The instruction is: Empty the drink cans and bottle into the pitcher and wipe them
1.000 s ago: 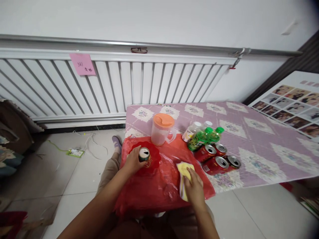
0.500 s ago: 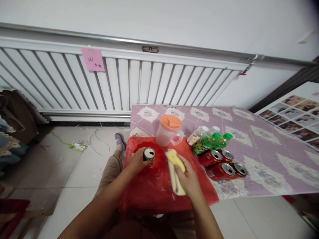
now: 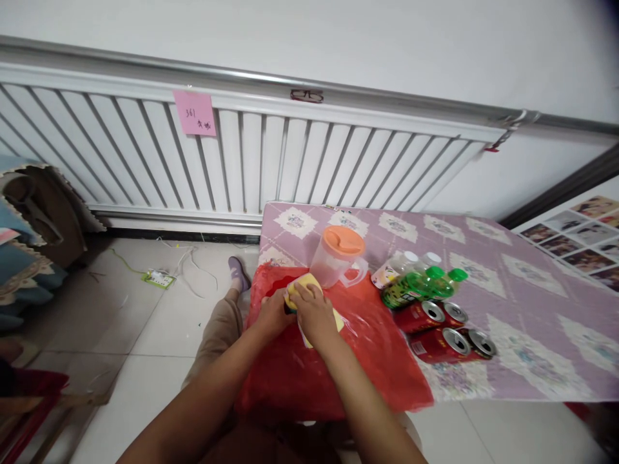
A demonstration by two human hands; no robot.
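My left hand (image 3: 271,314) is closed around a drink can (image 3: 290,310), of which only a dark sliver shows. Over the can's top, my right hand (image 3: 313,314) presses a folded yellow cloth (image 3: 309,281); part of the cloth hangs down below the fingers. Both hands are together above a red plastic sheet (image 3: 348,380) at the table's left end. Just behind them stands a clear pitcher (image 3: 327,265) with an orange lid and a handle on its right.
To the right, several red cans (image 3: 441,345) lie beside green-capped bottles (image 3: 411,289) and white-capped bottles (image 3: 391,267). A flowered cloth covers the table (image 3: 522,348). Behind it runs a white radiator (image 3: 271,154). A power strip (image 3: 158,278) with cables lies on the floor at left.
My right hand has moved left and brought the yellow cloth onto the can's top, which was uncovered before. My left hand still holds the can. The view has shifted slightly.
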